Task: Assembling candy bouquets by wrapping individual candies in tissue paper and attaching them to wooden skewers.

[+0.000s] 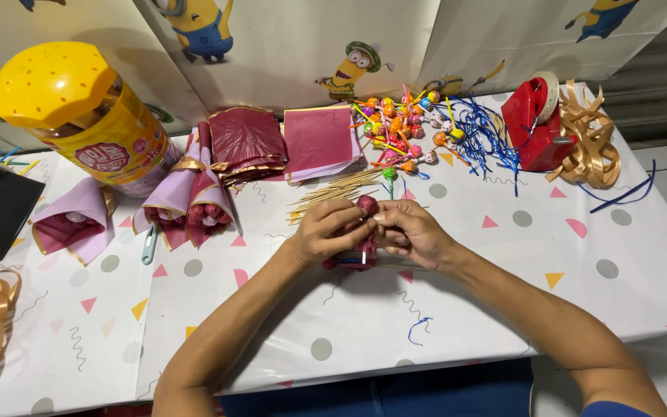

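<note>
While both hands meet over the middle of the white plastic tablecloth with coloured triangles and dots, they close together around a small cluster of red-wrapped lollipops, whose dark pink heads show just above the fingertips and whose sticks run down behind the palms. The left hand wraps its fingers fully round the lower part of the cluster, thumb pressed against the top; the right hand pinches the upper part from the other side, fingers curled shut, so the two hands touch each other. A bit of blue wire tie shows beneath the hands, though I cannot tell whether either hand holds it.

To handle this well, I judge that the left hand should keep the sticks squeezed parallel and level, while the right does the finer work at the heads, so none slips out of line.

Just beyond the hands lies a loose pile of thin wooden skewers, and behind that a heap of lollipops in many colours beside a tangle of blue wire ties. Square sheets of maroon wrapping paper and finished pink-and-maroon paper cones lie to the left, well apart from the hands.
</note>
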